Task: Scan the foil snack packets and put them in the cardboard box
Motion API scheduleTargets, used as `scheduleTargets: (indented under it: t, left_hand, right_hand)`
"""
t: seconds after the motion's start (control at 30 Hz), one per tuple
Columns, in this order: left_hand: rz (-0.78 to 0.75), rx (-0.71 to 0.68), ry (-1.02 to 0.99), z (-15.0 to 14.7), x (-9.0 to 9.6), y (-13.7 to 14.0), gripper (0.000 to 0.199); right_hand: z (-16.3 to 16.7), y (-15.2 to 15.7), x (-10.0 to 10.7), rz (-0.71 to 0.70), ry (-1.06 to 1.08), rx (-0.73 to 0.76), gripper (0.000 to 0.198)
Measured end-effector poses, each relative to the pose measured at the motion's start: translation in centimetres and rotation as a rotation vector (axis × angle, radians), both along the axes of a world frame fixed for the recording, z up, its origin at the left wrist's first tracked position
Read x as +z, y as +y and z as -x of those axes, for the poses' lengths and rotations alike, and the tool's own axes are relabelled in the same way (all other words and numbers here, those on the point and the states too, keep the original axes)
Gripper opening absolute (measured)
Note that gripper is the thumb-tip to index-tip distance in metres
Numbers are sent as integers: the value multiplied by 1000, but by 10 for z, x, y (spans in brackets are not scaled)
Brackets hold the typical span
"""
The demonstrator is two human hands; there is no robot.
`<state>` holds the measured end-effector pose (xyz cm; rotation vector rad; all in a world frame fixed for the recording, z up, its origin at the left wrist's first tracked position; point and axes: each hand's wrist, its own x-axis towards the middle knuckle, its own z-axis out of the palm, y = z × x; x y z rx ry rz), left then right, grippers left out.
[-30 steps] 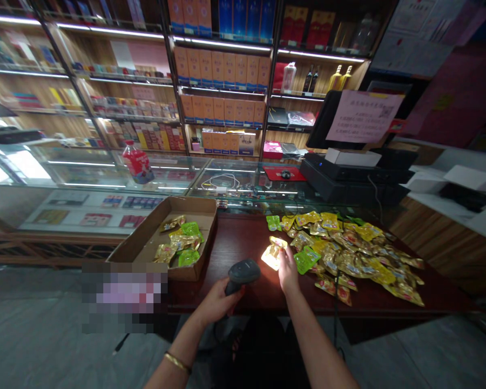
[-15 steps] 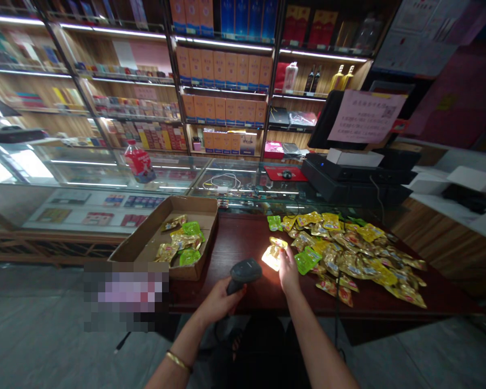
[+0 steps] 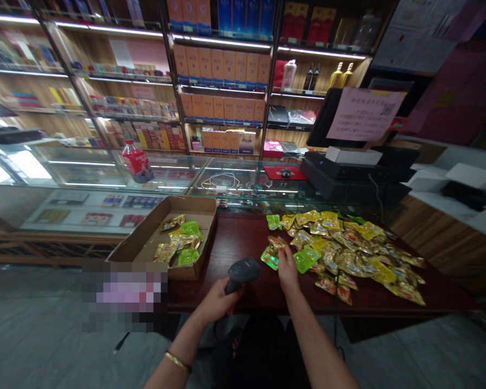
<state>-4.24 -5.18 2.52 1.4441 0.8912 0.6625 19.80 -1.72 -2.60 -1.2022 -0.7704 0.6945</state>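
Observation:
A dark barcode scanner (image 3: 245, 269) is gripped by its handle in my left hand (image 3: 217, 301), its head pointing right. My right hand (image 3: 287, 268) holds a gold snack packet (image 3: 276, 246) just in front of the scanner; a greenish light patch shows on the packet's lower edge. Right of that hand, a pile of gold, yellow and green snack packets (image 3: 348, 254) spreads over the dark red table (image 3: 235, 237). On the left, a cardboard box (image 3: 203, 221) with its top open contains several gold and green packets (image 3: 182, 240).
Behind the table runs a glass display counter (image 3: 174, 178) bearing a red bottle (image 3: 137, 161), a white cable (image 3: 221, 182) and a mouse (image 3: 285, 173) on a red mat. A monitor (image 3: 326, 119) with a taped paper stands at right. A black cord (image 3: 336, 319) hangs over the table's front edge.
The bright white light on the packet in my right hand has gone, leaving a small greenish glow. Both hands keep nearly the same place, and the view has shifted very slightly.

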Motion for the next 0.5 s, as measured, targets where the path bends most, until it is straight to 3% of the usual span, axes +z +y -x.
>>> scheduleTargets:
  t: [0.13, 0.5]
  left_hand:
    - [-3, -25, 17, 1, 2, 0, 43]
    - [-27, 21, 14, 0, -5, 0, 41]
  right_hand:
    - [0, 0, -1, -1, 33, 51, 61]
    - [-3, 3, -12, 13, 57, 18, 62]
